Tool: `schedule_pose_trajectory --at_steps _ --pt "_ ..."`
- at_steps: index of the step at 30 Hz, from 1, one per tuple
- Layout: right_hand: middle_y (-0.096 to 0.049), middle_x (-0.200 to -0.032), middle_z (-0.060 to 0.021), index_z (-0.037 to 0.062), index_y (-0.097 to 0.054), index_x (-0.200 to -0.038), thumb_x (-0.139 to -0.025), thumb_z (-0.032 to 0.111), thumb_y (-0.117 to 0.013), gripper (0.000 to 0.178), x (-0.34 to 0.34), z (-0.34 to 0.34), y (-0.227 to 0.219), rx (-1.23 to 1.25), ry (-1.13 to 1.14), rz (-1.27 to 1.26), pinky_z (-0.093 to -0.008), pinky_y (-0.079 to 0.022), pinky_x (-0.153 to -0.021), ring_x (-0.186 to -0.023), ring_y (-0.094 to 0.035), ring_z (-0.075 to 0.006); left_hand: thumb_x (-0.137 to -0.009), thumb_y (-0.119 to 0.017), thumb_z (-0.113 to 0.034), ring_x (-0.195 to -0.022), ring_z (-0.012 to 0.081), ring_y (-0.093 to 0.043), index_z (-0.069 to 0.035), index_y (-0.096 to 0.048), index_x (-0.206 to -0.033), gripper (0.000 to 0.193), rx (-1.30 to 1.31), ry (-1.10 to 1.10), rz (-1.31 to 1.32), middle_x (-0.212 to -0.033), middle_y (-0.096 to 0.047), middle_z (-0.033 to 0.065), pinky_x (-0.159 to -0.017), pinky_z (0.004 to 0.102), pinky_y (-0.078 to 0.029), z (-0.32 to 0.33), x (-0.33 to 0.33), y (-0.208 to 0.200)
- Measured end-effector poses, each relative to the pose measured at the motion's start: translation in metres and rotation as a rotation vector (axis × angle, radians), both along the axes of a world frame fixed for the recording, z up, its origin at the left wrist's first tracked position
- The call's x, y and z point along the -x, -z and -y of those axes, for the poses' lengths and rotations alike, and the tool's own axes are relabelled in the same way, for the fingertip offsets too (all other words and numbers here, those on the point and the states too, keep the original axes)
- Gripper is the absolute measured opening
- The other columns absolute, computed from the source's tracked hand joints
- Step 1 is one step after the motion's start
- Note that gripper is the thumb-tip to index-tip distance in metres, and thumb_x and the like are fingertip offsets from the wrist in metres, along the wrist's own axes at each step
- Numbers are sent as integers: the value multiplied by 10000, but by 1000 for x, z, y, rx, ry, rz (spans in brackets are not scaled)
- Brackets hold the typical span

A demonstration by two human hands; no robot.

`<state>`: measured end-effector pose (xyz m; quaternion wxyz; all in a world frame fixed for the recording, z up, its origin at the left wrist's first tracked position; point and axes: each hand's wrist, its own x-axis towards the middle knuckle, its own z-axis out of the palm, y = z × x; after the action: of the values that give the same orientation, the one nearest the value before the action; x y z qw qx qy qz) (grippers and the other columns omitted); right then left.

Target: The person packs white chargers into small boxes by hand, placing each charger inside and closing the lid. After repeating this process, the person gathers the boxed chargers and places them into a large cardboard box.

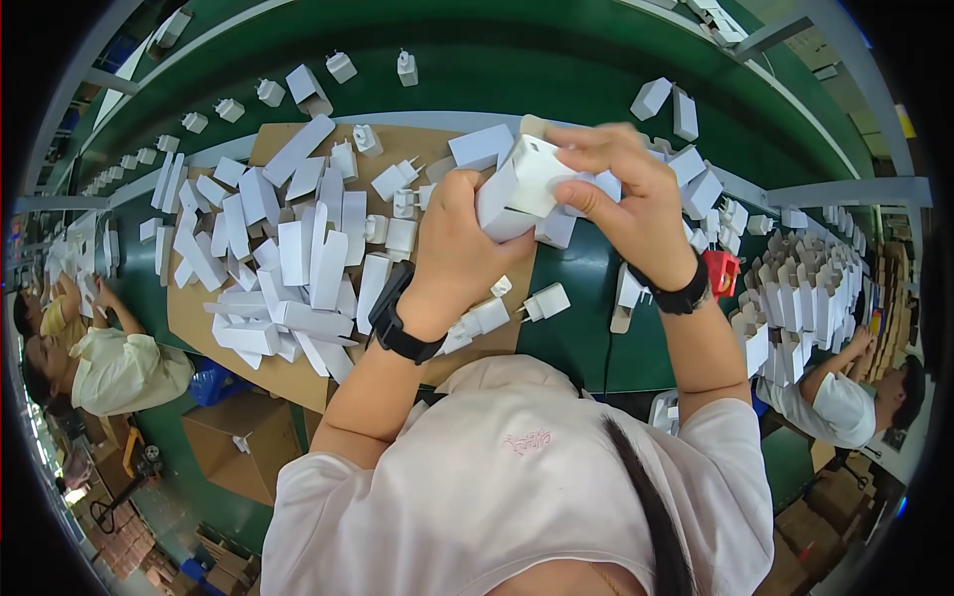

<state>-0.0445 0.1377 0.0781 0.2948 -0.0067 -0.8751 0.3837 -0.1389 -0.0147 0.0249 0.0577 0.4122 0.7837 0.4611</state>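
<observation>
Person in pale shirt [129, 370], just below 9 o'clock. Row of white plug adapters [229, 109], 10 o'clock. Heap of white boxes [290, 248] on a cardboard sheet [194, 316], between 9 and 10. Left hand [452, 233], 12: fingers curled round one white carton [497, 206]. White adapter [542, 177], at the carton's upper end (depth inside: cannot tell), 12 to 1. Right hand [636, 189], 1 to 2: thumb and fingers pinching that adapter. Red item [722, 273], 3.
</observation>
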Motion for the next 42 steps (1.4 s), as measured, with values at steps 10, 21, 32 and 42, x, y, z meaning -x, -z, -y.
schedule_pose_trajectory --at_steps 10,21,32,42 --pt "-614 -958 -84 44 -638 -896 -650 -24 -683 260 4 0 -8 -47 -158 -11 -291 -449 -710 -854 -545 -200 -573 -702 -116 -812 372 -545 8 -400 -967 511 1 47 358 -879 -533 211 -699 385 -450 -2 4 -4" --pt "-593 -862 -80 31 -646 -862 -653 49 -725 225 5 7 2 -9 96 6 -262 -443 -668 -771 -548 -184 -576 -689 -109 -809 377 -550 -15 -369 -988 530 45 132 236 -868 -537 219 -680 405 -451 -5 4 -7" --pt "-622 -965 -72 67 -658 -860 -690 237 -709 246 -8 -3 5 -211 -3 40 -373 -386 -866 -995 -499 -271 -594 -726 -176 -706 392 -570 -42 -331 -1003 584 -44 42 287 -796 -552 206 -621 402 -470 -9 -10 -4" --pt "-564 -990 -79 111 -365 -1290 -761 164 -665 611 68 -126 62 530 259 524 -242 -445 -659 -781 -532 -136 -647 -705 -168 -949 359 -483 3 -434 -1118 569 84 -183 -170 -1011 -504 205 -771 407 -421 14 82 39"
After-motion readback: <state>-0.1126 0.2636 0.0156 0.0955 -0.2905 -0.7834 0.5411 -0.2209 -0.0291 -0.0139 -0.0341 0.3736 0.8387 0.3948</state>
